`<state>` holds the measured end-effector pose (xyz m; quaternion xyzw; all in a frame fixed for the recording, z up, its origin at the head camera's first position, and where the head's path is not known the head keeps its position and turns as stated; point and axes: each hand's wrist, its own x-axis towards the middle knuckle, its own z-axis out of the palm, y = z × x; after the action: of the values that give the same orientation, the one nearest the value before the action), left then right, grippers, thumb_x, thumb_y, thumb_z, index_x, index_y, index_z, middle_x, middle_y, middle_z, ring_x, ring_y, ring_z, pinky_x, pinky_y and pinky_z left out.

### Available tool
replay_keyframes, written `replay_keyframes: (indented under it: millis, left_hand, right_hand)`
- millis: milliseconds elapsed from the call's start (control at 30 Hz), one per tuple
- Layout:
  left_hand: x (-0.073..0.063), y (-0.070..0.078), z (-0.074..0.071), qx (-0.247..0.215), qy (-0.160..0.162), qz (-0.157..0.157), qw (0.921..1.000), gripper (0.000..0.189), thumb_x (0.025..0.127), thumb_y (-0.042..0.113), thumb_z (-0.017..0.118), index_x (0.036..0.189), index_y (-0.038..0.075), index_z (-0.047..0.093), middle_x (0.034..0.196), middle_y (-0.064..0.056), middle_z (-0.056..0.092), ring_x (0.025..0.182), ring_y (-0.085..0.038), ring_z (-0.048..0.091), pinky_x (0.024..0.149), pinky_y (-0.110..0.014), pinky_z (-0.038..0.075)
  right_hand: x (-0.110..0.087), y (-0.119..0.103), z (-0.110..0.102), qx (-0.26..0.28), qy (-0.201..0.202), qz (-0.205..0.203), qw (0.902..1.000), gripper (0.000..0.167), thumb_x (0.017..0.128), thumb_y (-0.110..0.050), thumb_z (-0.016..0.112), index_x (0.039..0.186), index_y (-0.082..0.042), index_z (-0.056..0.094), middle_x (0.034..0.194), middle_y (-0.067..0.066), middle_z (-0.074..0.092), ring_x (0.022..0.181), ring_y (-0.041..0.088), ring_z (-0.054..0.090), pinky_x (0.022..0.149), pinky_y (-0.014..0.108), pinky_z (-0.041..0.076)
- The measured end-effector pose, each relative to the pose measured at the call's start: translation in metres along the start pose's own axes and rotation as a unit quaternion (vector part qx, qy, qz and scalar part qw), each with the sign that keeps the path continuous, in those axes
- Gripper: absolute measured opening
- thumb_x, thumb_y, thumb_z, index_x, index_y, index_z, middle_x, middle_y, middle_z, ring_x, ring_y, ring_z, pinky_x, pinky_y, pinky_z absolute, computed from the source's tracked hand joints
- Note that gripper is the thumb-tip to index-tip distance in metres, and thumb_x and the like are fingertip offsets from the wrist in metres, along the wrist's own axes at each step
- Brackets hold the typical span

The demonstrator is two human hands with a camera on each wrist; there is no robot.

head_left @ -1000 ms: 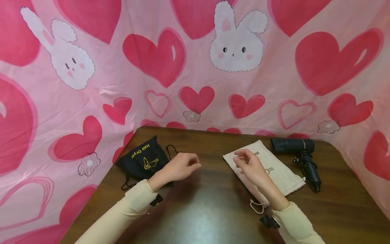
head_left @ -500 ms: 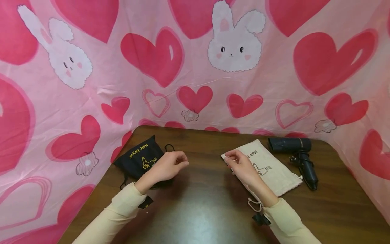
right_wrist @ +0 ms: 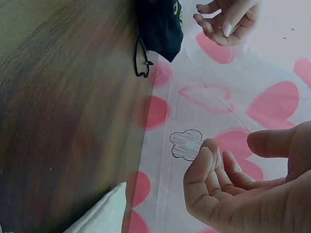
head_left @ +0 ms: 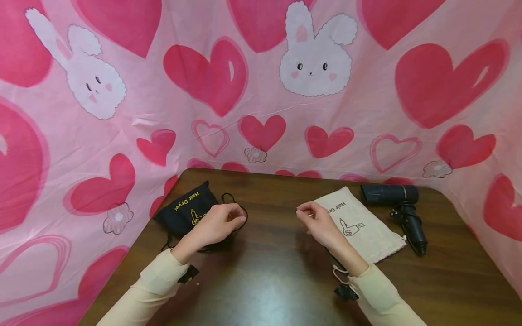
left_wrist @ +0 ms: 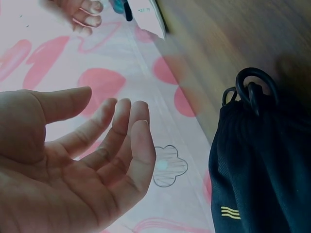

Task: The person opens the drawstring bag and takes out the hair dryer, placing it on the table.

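My left hand hovers over the right part of a black drawstring pouch printed "Hair Dryer" in yellow. Its fingers are loosely bent and hold nothing, as the left wrist view shows with the pouch beside the hand. My right hand is above the left edge of a cream drawstring pouch with a hair dryer drawing. In the right wrist view that hand has relaxed, curved fingers with a gap to the thumb. A black hair dryer with its handle folded out lies right of the cream pouch.
The brown wooden table carries all of these things. Behind it and at both sides hangs a pink cloth with hearts and rabbits. Black cord loops stick out from the black pouch, and a cream cord lies below the right forearm.
Both hands have shifted left, the left one further over the black pouch and the right one toward the cream pouch's left edge. The pouches and the hair dryer stay in place.
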<state>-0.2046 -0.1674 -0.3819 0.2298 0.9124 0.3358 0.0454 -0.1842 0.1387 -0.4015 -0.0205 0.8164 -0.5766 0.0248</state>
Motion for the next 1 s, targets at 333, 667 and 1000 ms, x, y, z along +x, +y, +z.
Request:
replay_keyframes:
  millis: [333,667,1000]
  left_hand:
    - [-0.012,-0.003,-0.003,0.01,0.016,-0.014,0.9997,0.005,0.1,0.018,0.074,0.103,0.013,0.074,0.085,0.005,0.068,0.075,-0.015,0.058,0.073,-0.036,0.052]
    - [-0.018,-0.011,-0.009,0.032,0.02,-0.025,0.999,0.004,0.1,0.014,0.074,0.103,0.012,0.075,0.083,0.003,0.068,0.072,-0.015,0.056,0.069,-0.035,0.051]
    - [-0.031,-0.017,-0.016,0.064,0.037,-0.084,0.9937,0.005,0.098,0.018,0.075,0.099,0.014,0.072,0.073,0.005,0.06,0.065,-0.015,0.054,0.061,-0.037,0.047]
  right_hand:
    - [0.0,-0.003,0.013,0.012,-0.018,0.014,0.9997,0.024,0.105,-0.013,0.063,0.121,0.005,0.063,0.099,0.016,0.064,0.076,0.018,0.064,0.068,0.035,0.053]
    - [0.005,-0.003,0.023,0.005,-0.033,0.008,0.9994,0.021,0.104,-0.011,0.063,0.119,0.004,0.063,0.092,0.006,0.067,0.078,0.024,0.064,0.065,0.033,0.051]
    - [0.007,-0.006,0.04,0.005,-0.044,-0.001,0.999,0.02,0.103,-0.011,0.064,0.117,0.003,0.063,0.09,0.005,0.07,0.079,0.033,0.066,0.062,0.032,0.051]
